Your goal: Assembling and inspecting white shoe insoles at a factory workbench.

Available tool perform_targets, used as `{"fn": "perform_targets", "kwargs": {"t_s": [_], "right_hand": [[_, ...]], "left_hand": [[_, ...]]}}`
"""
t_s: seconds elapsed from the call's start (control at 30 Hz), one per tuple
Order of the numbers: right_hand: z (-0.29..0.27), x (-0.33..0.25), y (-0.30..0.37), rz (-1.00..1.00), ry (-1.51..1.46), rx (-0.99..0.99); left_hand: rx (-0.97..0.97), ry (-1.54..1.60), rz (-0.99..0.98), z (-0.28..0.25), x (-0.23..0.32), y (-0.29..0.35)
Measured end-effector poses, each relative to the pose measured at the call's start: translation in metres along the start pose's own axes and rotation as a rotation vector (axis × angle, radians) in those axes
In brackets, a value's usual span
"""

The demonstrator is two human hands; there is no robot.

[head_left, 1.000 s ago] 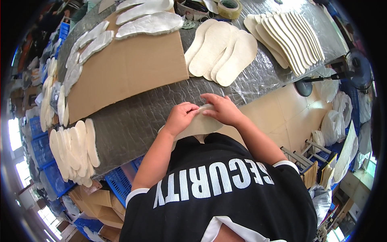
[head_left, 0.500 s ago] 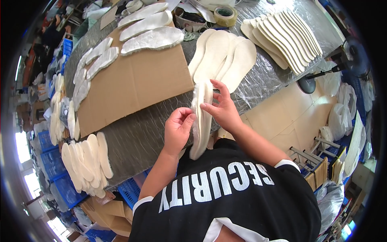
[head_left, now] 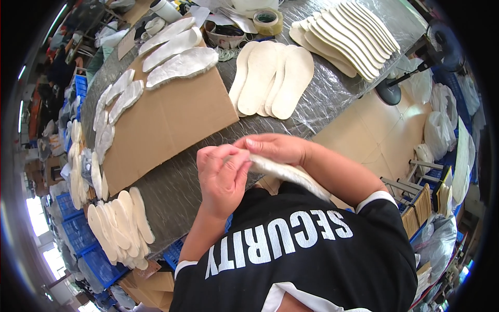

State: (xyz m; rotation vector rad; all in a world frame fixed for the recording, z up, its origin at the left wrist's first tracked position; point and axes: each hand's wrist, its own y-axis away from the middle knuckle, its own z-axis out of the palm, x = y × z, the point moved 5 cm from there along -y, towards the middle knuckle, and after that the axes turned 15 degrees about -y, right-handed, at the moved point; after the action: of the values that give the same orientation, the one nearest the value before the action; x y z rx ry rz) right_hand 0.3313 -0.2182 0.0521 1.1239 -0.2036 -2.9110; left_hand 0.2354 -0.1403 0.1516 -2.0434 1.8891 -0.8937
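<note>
Grey, plastic-wrapped tabletop (head_left: 332, 99), insoles on every side.
Up close, left hand (head_left: 222, 174) and right hand (head_left: 275, 148) each have a grip pinched on the fleecy insole (head_left: 288, 174), held over the near edge; loosen either pinch and it could drop. Beyond: cardboard sheet (head_left: 171, 119), plain insoles (head_left: 273, 78), tape roll (head_left: 267, 21).

I kept both bare forearms raised in front of my chest. My left hand (head_left: 222, 174) was curled, its thumb and fingertips (head_left: 240, 162) pinched together. My right hand (head_left: 275, 148) lay palm down across it, fingers (head_left: 249, 141) pointing left and touching the left fingertips.
</note>
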Motion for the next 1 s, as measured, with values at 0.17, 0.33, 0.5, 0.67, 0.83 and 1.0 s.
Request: {"fn": "perform_targets", "kwargs": {"t_s": [0.17, 0.33, 0.5, 0.67, 0.83, 1.0], "right_hand": [[0.013, 0.032, 0.032, 0.053, 0.1, 0.146], [0.016, 0.043, 0.047, 0.143, -0.209, 0.113], [0.016, 0.051, 0.053, 0.237, -0.368, 0.129], [0.022, 0.049, 0.057, 0.284, -0.346, 0.192], [0.017, 0.047, 0.057, 0.168, -0.051, 0.136], [0.018, 0.045, 0.056, 0.184, -0.027, 0.14]], "left_hand": [[-0.161, 0.035, 0.083, -0.007, 0.009, 0.013], [-0.249, 0.084, 0.14, -0.005, 0.015, 0.026], [-0.278, 0.085, 0.176, -0.008, 0.021, 0.033], [-0.257, 0.094, 0.265, -0.014, 0.026, 0.042], [-0.197, 0.056, 0.33, -0.02, 0.034, 0.047], [-0.165, 0.053, 0.346, -0.02, 0.037, 0.053]]}}
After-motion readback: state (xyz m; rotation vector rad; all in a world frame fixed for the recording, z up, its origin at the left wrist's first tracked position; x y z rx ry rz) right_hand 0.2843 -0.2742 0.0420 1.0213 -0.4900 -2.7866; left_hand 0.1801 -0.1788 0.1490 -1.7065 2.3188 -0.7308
